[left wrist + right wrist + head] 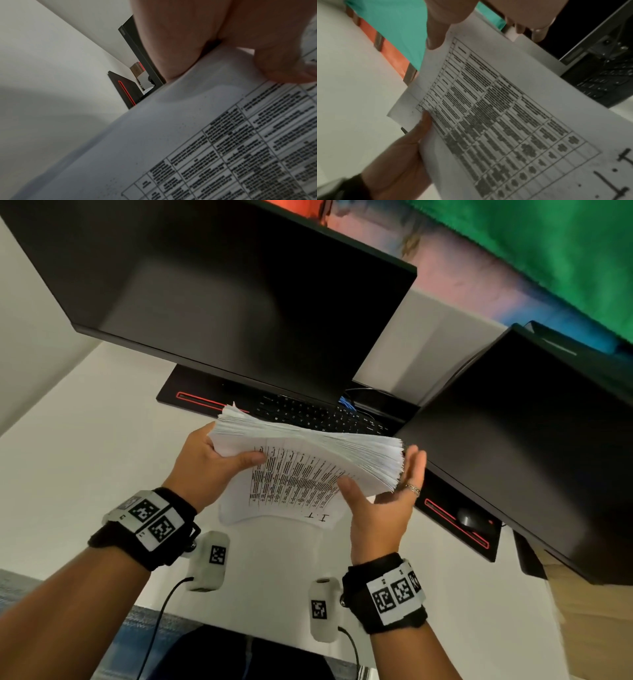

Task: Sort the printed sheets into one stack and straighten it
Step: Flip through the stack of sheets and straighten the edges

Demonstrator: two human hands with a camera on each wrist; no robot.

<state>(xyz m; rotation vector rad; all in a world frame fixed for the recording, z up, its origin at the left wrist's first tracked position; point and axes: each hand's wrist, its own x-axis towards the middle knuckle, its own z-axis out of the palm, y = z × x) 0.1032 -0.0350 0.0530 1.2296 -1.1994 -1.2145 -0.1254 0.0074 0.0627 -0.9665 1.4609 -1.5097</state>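
Note:
A thick stack of printed sheets (pixel 308 440) is held in the air above the white desk (pixel 85 457), its edges fanned and uneven. The sheet facing me carries a printed table (pixel 294 477), also seen close up in the left wrist view (pixel 188 135) and the right wrist view (pixel 496 115). My left hand (pixel 212 460) grips the stack's left edge, thumb (pixel 283 67) on the printed sheet and fingers hidden behind. My right hand (pixel 387 501) stands with straight fingers against the stack's right edge, its thumb (pixel 436 33) touching the printed sheet.
A large dark monitor (pixel 222 285) stands behind the stack, with a black keyboard (pixel 318 416) under it. A second dark monitor (pixel 531 440) is at the right, with a mouse (pixel 469 518) on its red-striped base. Bare desk lies to the left and below the hands.

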